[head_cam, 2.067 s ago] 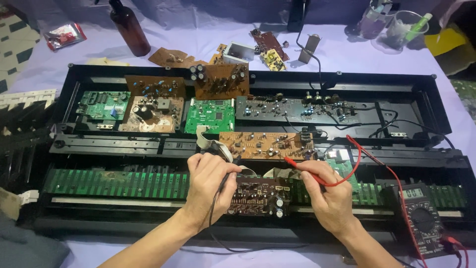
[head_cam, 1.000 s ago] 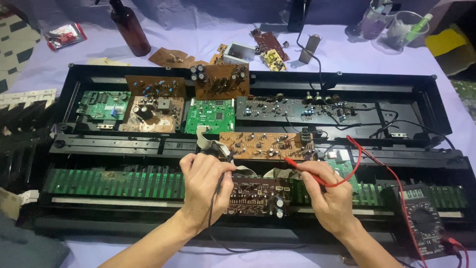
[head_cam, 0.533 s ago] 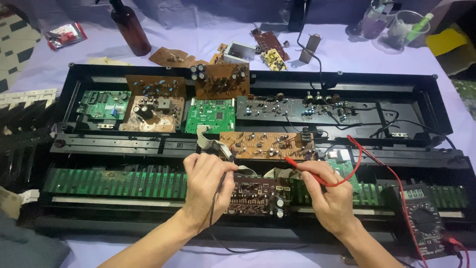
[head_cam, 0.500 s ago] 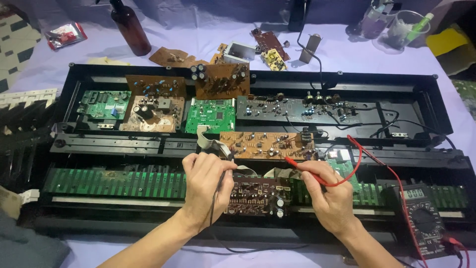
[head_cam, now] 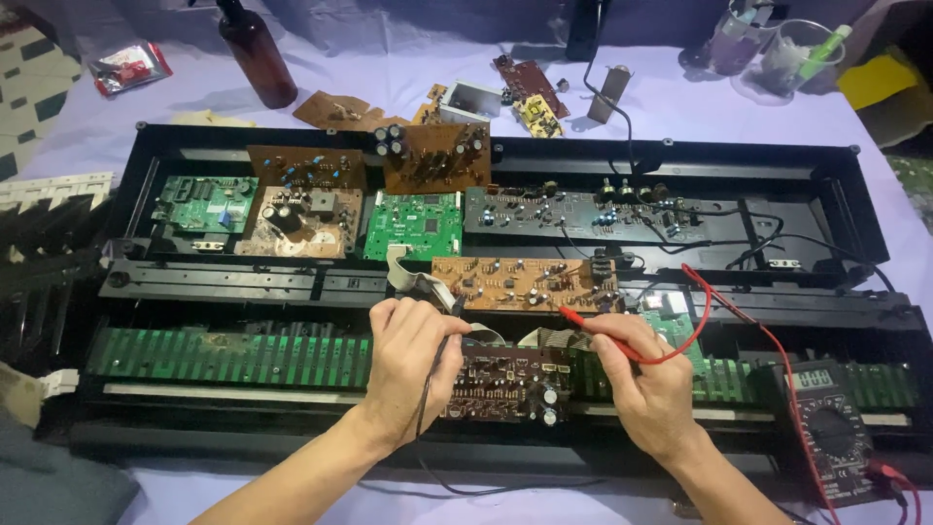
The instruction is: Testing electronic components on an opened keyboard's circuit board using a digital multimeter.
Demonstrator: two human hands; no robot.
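Observation:
An opened black keyboard chassis (head_cam: 797,170) lies across the table with several circuit boards inside. My left hand (head_cam: 408,365) grips a black test probe (head_cam: 449,323), its tip at the lower left edge of a brown circuit board (head_cam: 525,282). My right hand (head_cam: 651,384) grips a red test probe (head_cam: 593,326), its tip touching the same board's lower edge. A darker board (head_cam: 505,384) sits between my hands. The red lead (head_cam: 753,335) runs to a black multimeter (head_cam: 826,428) at the lower right.
A green board (head_cam: 413,224), brown boards (head_cam: 306,199) and a long dark board (head_cam: 593,214) fill the chassis. A brown bottle (head_cam: 255,53), loose boards (head_cam: 525,87) and plastic cups (head_cam: 792,49) stand at the back. Detached keys (head_cam: 44,253) lie at the left.
Both hands stay nearly still with the probes on the brown board; the left hand shifts only slightly.

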